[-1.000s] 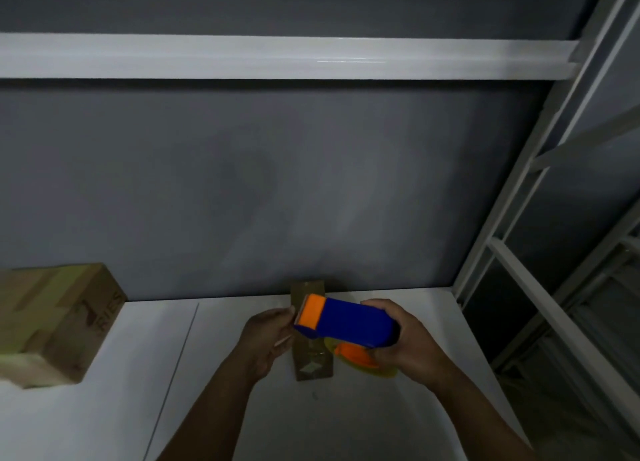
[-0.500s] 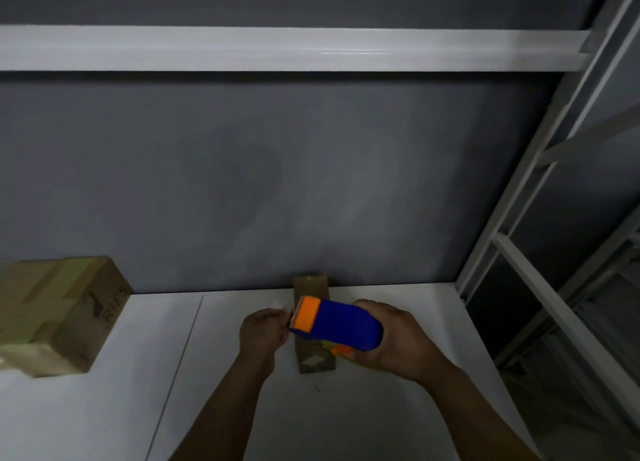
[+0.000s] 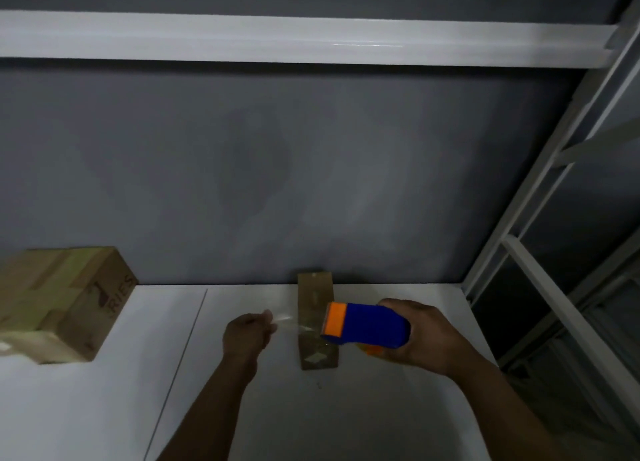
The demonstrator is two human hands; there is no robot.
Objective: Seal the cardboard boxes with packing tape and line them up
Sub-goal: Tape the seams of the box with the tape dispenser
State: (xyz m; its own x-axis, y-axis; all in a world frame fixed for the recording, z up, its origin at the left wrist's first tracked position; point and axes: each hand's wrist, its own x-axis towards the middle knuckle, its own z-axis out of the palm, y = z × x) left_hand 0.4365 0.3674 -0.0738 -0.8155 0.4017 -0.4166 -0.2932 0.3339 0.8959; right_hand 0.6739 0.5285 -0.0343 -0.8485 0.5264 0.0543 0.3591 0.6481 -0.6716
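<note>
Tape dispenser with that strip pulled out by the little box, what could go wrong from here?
1. The clear tape strip is stretched in the air between the left hand, which pinches its end, and the tape dispenser in the right hand; it could twist or stick to itself.
2. Neither hand steadies the small box on the table, so the tape might drag or tip it on landing, or go down crooked.
</note>
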